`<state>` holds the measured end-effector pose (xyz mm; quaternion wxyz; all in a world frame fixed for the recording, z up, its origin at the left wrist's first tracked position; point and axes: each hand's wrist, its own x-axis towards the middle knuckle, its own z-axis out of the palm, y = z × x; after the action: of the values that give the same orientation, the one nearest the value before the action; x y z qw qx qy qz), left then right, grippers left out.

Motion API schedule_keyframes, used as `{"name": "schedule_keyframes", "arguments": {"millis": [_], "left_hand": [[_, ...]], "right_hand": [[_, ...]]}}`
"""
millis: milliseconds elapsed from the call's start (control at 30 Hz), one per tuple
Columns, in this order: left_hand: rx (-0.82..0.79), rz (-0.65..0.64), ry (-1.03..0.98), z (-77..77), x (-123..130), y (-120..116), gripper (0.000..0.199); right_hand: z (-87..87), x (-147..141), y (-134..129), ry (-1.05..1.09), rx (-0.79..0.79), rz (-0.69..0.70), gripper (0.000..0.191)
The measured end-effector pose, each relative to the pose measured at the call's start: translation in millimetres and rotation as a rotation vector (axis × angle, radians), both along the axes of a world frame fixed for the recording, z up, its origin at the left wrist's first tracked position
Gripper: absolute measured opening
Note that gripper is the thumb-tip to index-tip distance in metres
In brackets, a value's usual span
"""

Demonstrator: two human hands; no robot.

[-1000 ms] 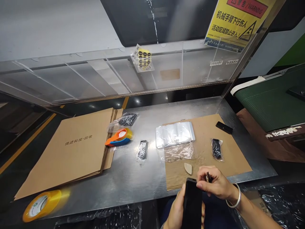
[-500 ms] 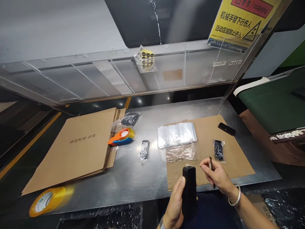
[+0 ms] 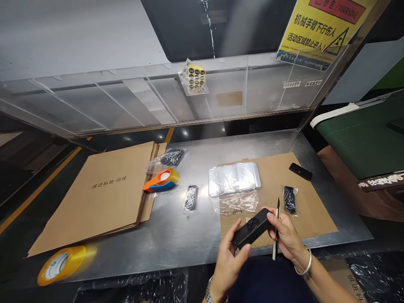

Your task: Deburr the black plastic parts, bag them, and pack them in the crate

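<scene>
Both my hands hold a black rectangular device (image 3: 251, 229) above the near edge of the metal table (image 3: 189, 235). My left hand (image 3: 227, 257) grips its near lower end. My right hand (image 3: 285, 237) touches its far end and also pinches a thin stick-like tool (image 3: 277, 227) that points upward. The device lies tilted, with a round mark on its upper face. Just beyond it on the brown cardboard sheet (image 3: 303, 202) lie an empty clear bag (image 3: 238, 202) and a small bagged black item (image 3: 288, 199).
A stack of clear bags (image 3: 234, 178) lies mid-table. Another bagged black item (image 3: 190, 198), an orange-blue tape dispenser (image 3: 160, 181) and flat cartons (image 3: 101, 193) lie to the left. A yellow tape roll (image 3: 61, 264) sits at the near left edge. A green conveyor (image 3: 360, 139) runs on the right.
The device went from upright in my left hand to tilted flat between both hands, raised over the table edge. My right hand closed in on its far end, tool still pinched.
</scene>
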<state>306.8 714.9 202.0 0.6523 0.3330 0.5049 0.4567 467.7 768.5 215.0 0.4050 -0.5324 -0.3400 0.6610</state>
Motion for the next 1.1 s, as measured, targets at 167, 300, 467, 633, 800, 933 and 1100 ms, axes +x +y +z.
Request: {"name": "schedule_keyframes", "arguments": {"millis": [167,300,467,633,800,933,1100], "left_hand": [[-0.034,0.495,-0.189,-5.1,5,9,0.052],[-0.071,0.608,-0.235,-1.6,4,18,0.046],[-0.096,0.372,-0.199,2.3,2,13,0.036],[-0.086,0.284,-0.152,0.8,2,4,0.037],[-0.091,0.258,-0.143,0.2,2,1,0.04],[-0.097,0.263,-0.129,1.1,1,0,0.041],[-0.102,0.259,-0.127,1.0,0,0,0.042]], "right_hand": [[-0.3,-17,-17,0.054,-0.071,0.054,0.043],[-0.4,-11,-24,-0.071,-0.097,0.17,0.053],[19.2,3,-14,-0.529,0.249,0.379,0.047],[43.7,-4,-13,-0.814,0.511,0.608,0.032],[47.1,-8,-17,-0.928,0.571,0.683,0.031],[44.9,-7,-18,-0.974,0.585,0.705,0.03],[45.9,-8,-20,-1.006,0.592,0.709,0.03]]}}
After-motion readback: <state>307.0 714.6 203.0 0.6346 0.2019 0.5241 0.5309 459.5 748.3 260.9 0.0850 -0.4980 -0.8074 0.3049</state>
